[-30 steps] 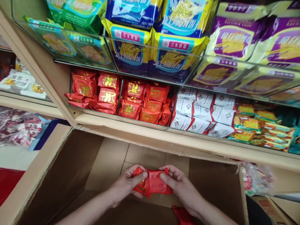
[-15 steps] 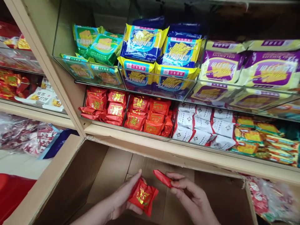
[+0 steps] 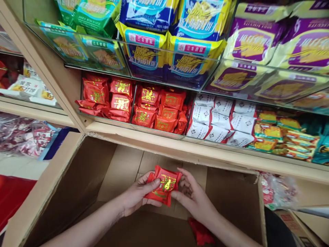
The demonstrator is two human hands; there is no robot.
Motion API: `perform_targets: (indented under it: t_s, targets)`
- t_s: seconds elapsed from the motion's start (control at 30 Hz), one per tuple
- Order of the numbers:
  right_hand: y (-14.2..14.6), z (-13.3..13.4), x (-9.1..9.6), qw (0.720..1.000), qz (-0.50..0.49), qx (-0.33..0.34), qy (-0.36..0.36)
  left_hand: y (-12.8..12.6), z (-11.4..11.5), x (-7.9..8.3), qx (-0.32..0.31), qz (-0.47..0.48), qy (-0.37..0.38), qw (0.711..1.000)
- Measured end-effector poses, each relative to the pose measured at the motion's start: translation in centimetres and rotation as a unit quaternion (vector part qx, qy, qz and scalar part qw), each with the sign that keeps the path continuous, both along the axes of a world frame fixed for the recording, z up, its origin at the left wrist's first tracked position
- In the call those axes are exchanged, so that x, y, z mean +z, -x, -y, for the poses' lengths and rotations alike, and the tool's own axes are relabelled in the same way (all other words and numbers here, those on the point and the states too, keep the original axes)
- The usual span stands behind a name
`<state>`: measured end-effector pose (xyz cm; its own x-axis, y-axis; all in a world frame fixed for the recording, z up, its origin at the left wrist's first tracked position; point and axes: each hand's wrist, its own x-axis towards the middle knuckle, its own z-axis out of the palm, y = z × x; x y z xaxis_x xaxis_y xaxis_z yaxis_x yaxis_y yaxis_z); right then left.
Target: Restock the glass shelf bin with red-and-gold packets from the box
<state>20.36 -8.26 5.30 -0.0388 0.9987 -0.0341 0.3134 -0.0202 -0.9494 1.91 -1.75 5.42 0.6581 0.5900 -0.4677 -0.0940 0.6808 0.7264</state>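
Above the cardboard box, my left hand is closed around red snack packets with gold print, its thumb pressing on the upper red snack packet. Part of another red packet shows beneath it, by the fingers. My right hand is at the right edge of the same upper packet, with its thumb and index finger at the edge and the other fingers curled. Deeper in the cardboard box, a loose red packet lies partly behind my right forearm.
Just beyond the box runs a wooden shelf edge. Clear bins there hold red packets, white packets and yellow-green packets. Above are green, blue-yellow and purple biscuit packs. Bagged goods lie at left.
The view has tilted down and closer to the box. My hands have come together, and the packet that was in my right hand is now apparently with the one in my left.
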Motion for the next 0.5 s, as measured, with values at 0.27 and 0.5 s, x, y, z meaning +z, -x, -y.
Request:
perform_targets:
  t_s: [0.27,0.5]
  targets:
    - [0.1,-0.8,-0.2,0.986,-0.157,-0.04,0.045,0.2,0.4,-1.0,-0.067,-0.025,-0.059,0.996]
    - [0.5,0.0,1.3,0.997,-0.026,0.064,-0.015,0.3,1.0,-1.0,-0.075,0.024,-0.067,0.995]
